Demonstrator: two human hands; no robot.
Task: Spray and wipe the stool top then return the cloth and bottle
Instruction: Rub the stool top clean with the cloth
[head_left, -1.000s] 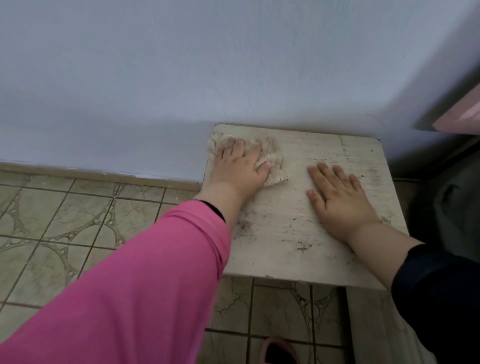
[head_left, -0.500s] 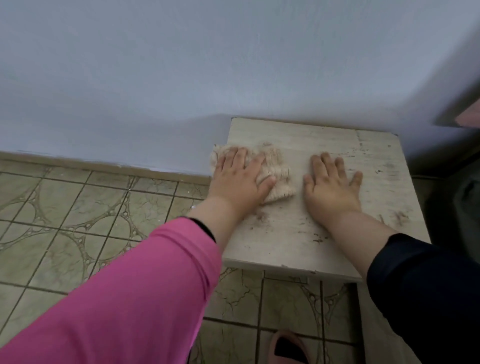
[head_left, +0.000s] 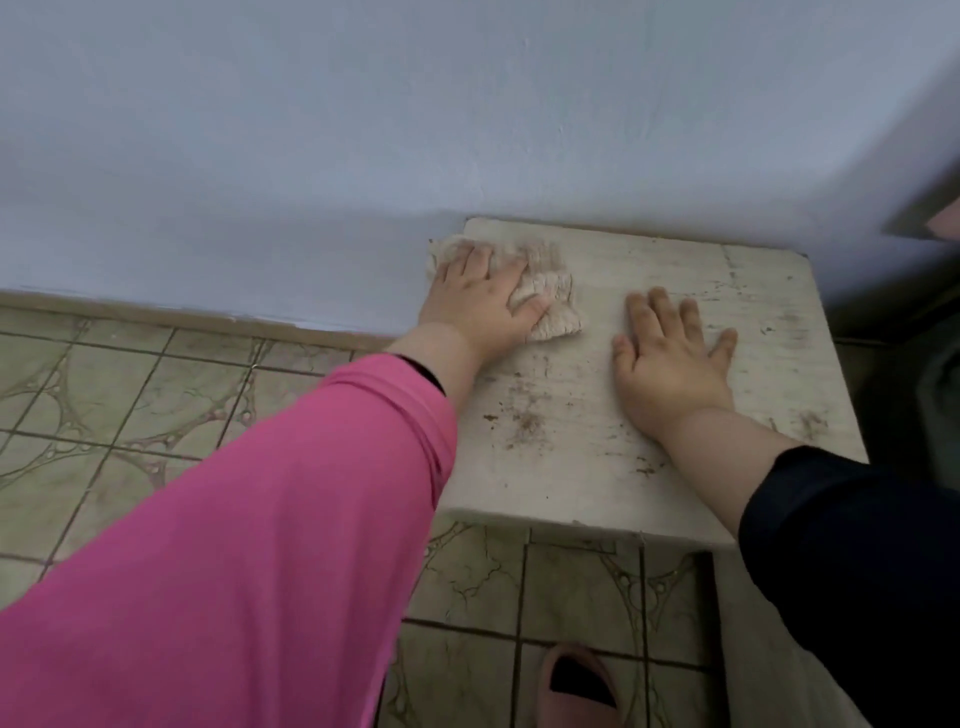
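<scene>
from the head view your left hand (head_left: 480, 301) lies flat on the beige cloth (head_left: 550, 299) at the far left corner of the stool top (head_left: 587, 415), fingers spread and pressing, covering much of the cloth. your right hand (head_left: 670, 358) rests palm down beside it, fingers wide, holding nothing. a pink slipper (head_left: 579, 686) is cut off by the bottom edge.

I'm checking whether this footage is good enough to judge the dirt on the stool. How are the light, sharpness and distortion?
Head view: soft, dim, even light, no glare; a faint shadow on the wall left of the stool. The grime between the left hand on the cloth and the right hand reads clearly. Wide-angle bending curves the skirting; the near sleeves loom large and soft.
</scene>
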